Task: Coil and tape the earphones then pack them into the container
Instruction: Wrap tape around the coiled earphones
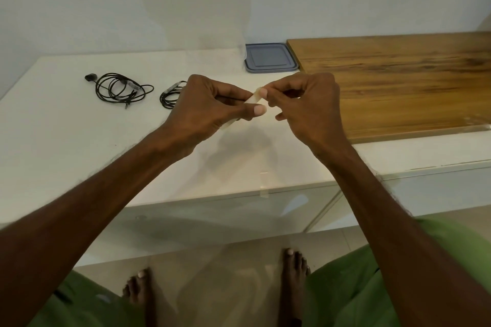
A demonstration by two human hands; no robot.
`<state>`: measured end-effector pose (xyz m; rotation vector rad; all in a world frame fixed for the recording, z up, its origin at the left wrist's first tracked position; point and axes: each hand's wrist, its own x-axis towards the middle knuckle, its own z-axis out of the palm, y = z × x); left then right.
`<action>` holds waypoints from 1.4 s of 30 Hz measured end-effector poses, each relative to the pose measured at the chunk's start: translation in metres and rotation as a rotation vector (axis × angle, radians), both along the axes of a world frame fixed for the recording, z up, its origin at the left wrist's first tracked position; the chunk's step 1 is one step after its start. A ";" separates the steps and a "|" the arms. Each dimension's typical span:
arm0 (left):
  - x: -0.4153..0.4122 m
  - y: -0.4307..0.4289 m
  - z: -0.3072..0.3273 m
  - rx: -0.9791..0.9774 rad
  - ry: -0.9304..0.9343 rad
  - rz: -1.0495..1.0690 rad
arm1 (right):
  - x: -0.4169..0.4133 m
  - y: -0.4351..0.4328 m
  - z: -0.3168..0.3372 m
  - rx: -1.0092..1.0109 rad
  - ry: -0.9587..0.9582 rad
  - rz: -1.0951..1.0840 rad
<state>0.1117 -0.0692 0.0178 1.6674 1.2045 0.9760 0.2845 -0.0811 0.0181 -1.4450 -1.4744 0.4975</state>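
You have a tape strip point(252, 100) stretched between your two hands, lifted clear above the white bench point(66, 141). Your left hand point(210, 111) has its grip closed on the lower end, the thumb pressing the strip against curled fingers. Your right hand point(305, 109) pinches the upper end between thumb and forefinger. Holding it taut in the air makes sense, since slack tape folds onto itself or catches on the bench top. A thin dark line shows between your left fingers, but I cannot tell whether it is cable.

The earphones lie on the bench to your left. The far earphone coil point(119, 89) sits in loose loops, with one bud out at its left edge and the plug trailing toward you. The nearer earphone bundle point(168, 98) is wound tighter. It lies just beside your left hand and is partly hidden by it. Each shows a pale patch on the cable, which could be tape or an inline remote; it is too small to tell.

The blue-grey container point(271, 58) sits at the back by the wall, beside the corner of the wooden board point(393, 82), with its lid apparently on. It is well apart from the earphones, so packing looks like a later step, and the lid would have to come off first.

I judge you are at the taping stage. Keep the sticky face off your fingertips as you bring the strip to a coil.
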 end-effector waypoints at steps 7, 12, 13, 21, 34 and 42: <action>0.003 0.001 0.001 -0.008 0.047 0.053 | -0.002 0.001 -0.004 0.097 -0.306 0.000; 0.003 0.001 -0.001 -0.031 0.034 0.018 | 0.002 0.002 -0.001 0.109 -0.372 0.023; 0.003 0.001 -0.002 -0.034 0.028 0.001 | 0.002 0.002 0.000 0.112 -0.385 0.024; 0.001 0.002 -0.001 -0.037 -0.002 -0.104 | 0.002 0.004 -0.002 0.061 -0.391 0.032; -0.005 0.008 0.001 -0.047 -0.091 -0.122 | 0.008 0.002 0.004 0.051 -0.231 0.055; -0.004 0.007 0.001 -0.045 -0.064 -0.120 | 0.010 0.003 0.007 0.004 -0.257 0.074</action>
